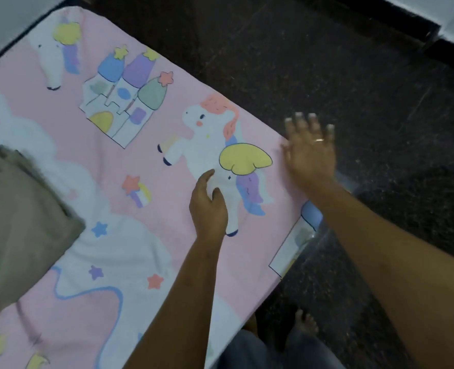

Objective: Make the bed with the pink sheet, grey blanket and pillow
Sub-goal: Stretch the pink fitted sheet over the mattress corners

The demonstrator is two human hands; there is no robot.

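Pink sheet (146, 182) spread flat. Grey blanket (20, 217) folded on it, off to your left. L hand (208, 209) rests on sheet, fingers relaxed, gripping nothing. R hand (310, 153) splayed at sheet edge by floor (353, 75), empty. Risk: hard R swipe drags edge loose, makes wrinkles. Pillow not in view.

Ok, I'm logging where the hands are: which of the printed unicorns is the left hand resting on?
The yellow-winged unicorn with the orange mane; the left hand lies on its body. The other unicorn, at the far corner, is untouched.
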